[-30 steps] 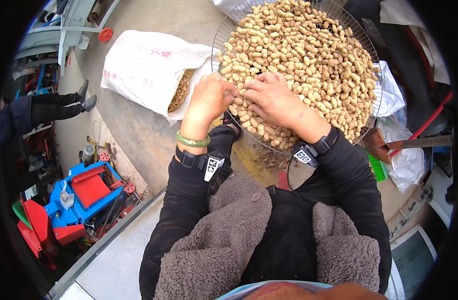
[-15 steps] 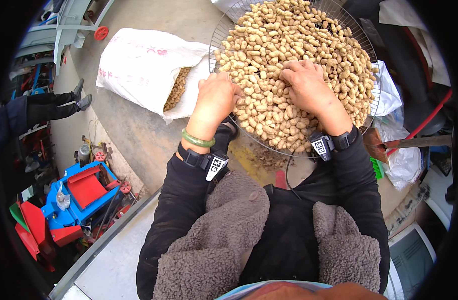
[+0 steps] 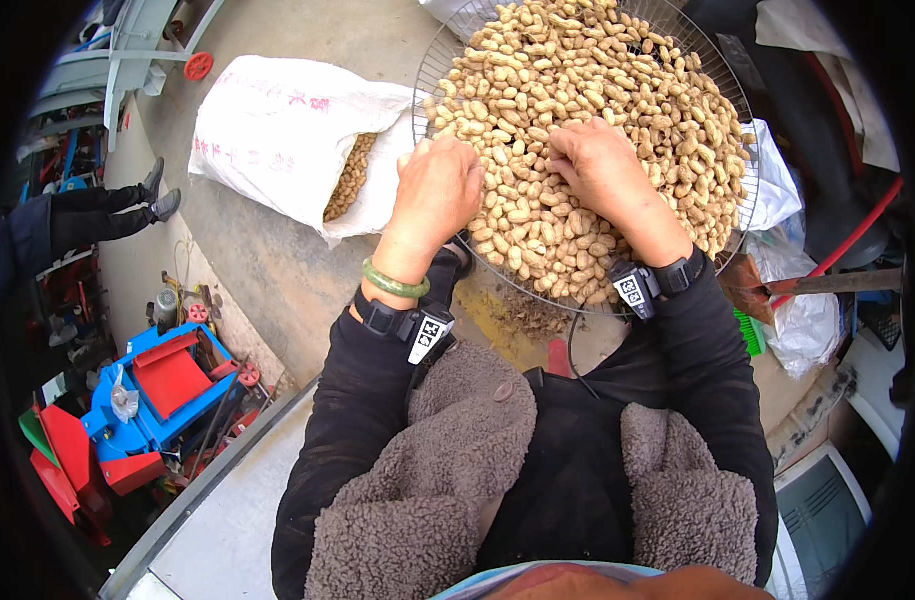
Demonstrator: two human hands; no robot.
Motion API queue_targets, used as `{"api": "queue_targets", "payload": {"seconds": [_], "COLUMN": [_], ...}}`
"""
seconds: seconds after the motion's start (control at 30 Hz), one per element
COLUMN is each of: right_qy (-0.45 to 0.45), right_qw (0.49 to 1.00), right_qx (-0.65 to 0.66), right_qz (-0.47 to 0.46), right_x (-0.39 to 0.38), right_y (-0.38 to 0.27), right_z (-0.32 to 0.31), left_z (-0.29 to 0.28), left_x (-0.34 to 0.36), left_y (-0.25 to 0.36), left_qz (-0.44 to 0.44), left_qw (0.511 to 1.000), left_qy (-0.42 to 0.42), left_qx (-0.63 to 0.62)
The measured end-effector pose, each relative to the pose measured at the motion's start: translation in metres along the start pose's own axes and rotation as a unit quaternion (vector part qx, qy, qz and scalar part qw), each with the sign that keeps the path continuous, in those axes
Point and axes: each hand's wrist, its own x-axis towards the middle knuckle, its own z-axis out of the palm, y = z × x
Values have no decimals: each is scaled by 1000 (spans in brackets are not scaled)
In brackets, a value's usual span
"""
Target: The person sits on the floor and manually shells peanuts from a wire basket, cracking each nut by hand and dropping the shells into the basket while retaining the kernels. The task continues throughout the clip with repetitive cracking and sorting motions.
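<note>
Unshelled peanuts lie heaped in a round wire basket in front of me. At the basket's left rim, my left hand is closed with its fingers curled inward; whatever it holds is hidden. My right hand hovers over the middle of the heap, thumb and fingers pinched together, and I cannot make out what is between them. Left of the basket, a white woven sack lies on its side, its mouth open toward my left hand, with peanuts inside.
A blue and red machine stands at the lower left. Another person's legs show at the far left. To the right are white plastic bags, a red rod and a green plastic piece.
My right hand has shifted slightly left and drawn its fingers into a pinch. My left hand has turned a little at the rim, its fingers more curled in.
</note>
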Motion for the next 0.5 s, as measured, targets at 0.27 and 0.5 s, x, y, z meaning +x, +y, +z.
{"api": "queue_targets", "payload": {"seconds": [0.27,0.5], "right_qy": [52,-13], "right_qw": [995,917], "right_qx": [52,373], "right_qz": [-64,144], "right_x": [10,13], "right_y": [-17,-24], "right_z": [14,13], "left_z": [9,20], "left_x": [10,15], "left_y": [7,8], "left_qz": [-115,-121], "left_qw": [970,860], "left_qy": [5,-30], "left_qx": [-212,-494]}}
